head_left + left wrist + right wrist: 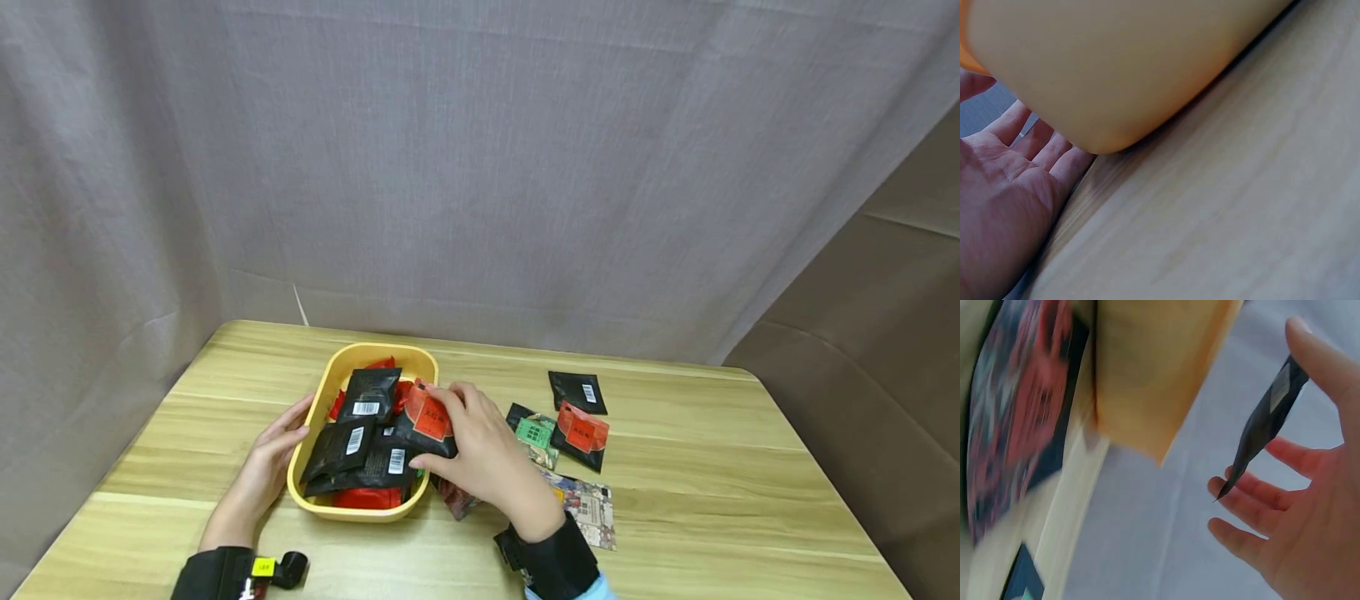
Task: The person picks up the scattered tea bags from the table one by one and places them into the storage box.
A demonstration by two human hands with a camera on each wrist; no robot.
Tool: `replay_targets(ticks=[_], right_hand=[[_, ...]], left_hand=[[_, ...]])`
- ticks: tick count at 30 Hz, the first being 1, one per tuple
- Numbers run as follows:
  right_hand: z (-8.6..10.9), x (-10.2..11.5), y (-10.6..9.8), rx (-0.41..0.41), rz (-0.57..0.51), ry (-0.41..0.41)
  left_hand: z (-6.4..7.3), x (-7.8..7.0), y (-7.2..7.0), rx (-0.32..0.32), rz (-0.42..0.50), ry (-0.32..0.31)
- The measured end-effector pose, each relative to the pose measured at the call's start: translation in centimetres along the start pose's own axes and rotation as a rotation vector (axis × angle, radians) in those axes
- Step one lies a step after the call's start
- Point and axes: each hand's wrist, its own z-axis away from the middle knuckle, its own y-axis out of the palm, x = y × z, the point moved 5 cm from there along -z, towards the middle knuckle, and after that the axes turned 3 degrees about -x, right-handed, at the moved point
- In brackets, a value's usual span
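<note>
A yellow plastic basket [431, 367] stands on the table, filled with black packets [369, 392] bearing barcode labels and red packets [367, 498]. My left hand [264, 467] rests along the basket's left side, its fingers fairly straight in the left wrist view. Over the basket's right edge, my right hand [480, 454] pinches a red-and-black packet [429, 418] between thumb and fingers. The right wrist view shows this packet edge-on, raised above the rim. Beside the basket, a dark reddish packet [456, 500] lies partly hidden under my right hand.
Right of the basket lie a black packet [577, 392], another red-and-black packet [581, 435], a green-labelled packet [534, 433] and a patterned packet [592, 510]. The wooden table [712, 483] ends at a grey cloth [510, 183] hanging behind it.
</note>
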Motion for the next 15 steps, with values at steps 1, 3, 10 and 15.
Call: replay_targets(ticks=[1,3,10,15], right_hand=[[0.0,0.6,0.2,0.008,0.002,-0.027],[0.1,1.7,0.6,0.027,0.003,-0.072],[0.2,3.6,2.2,0.080,0.034,-0.137],[0.4,4.0,3.2,0.123,0.063,-0.148]], left_hand=[[0.0,0.0,0.0,0.004,0.008,0.004],[0.0,0.0,0.0,0.005,0.016,0.009],[0.0,0.0,0.0,-0.001,0.008,-0.001],[0.1,-0.1,0.0,0.006,-0.001,0.008]])
